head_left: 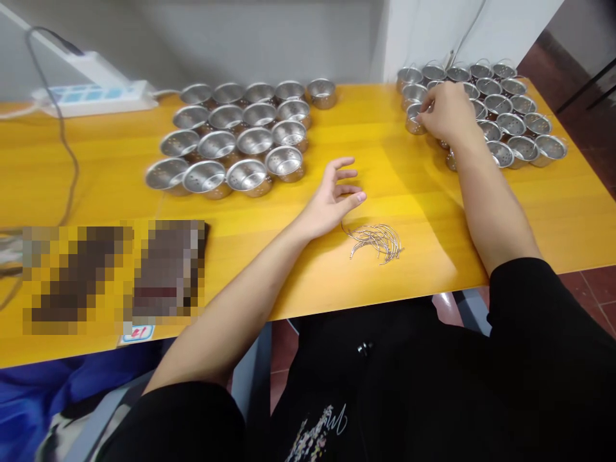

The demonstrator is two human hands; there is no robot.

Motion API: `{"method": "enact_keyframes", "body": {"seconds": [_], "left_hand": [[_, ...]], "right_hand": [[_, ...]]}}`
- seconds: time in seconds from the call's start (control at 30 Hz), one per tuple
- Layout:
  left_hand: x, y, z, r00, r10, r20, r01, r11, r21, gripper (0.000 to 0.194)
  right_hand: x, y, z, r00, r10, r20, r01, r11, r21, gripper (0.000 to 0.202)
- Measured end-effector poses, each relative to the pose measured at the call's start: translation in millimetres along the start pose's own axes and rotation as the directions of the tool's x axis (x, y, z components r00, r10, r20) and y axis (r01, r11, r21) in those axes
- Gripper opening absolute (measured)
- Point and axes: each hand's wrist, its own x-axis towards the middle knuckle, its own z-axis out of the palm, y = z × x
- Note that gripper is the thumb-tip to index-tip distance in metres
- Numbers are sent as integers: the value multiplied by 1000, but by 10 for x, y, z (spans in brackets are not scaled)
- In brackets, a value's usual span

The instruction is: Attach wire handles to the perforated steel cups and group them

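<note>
My left hand (339, 196) hovers over the middle of the yellow table, its fingers apart and holding nothing. Just below and to its right lies a loose pile of curved metal wires (378, 242). Over at the right group of small perforated metal cups, my right hand (445, 112) has its fingers pinched at the rim of a cup (414, 120) on that group's left edge. Wire handles stand on several cups there. Left of my left hand, rows of similar metal cups (255, 142) show no handles.
A white power strip (96, 97) with a dark cable lies at the back left. Two blurred-out dark items (166, 269) rest at the front left, above a small label (138, 333). A wall borders the table's back edge.
</note>
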Motion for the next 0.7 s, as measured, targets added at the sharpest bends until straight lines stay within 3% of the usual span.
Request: {"method": "enact_keyframes", "body": {"seconds": [0.1,0.13,0.27,0.53,0.7], "left_hand": [[-2,13,5,1000,-2,7,2,1000,-7,106],[-1,14,5,1000,1,11,0,1000,-10,105],[0,9,1,1000,6,24,-5,1000,-14,103],[1,7,7,999,25,24,-24,1000,-7,99],[3,17,21,1000,9,17,-8,1000,-15,100]], "right_hand": [[-77,-139,55,979,184,-88,-190,980,-64,21],[-99,-182,56,976,198,-86,-203,977,-56,21],[-125,-233,38,975,189,-119,-196,979,-51,22],[-89,-93,52,965,209,-161,-219,974,-51,26],[-113,-193,-32,962,171,-213,-199,973,-117,34]]}}
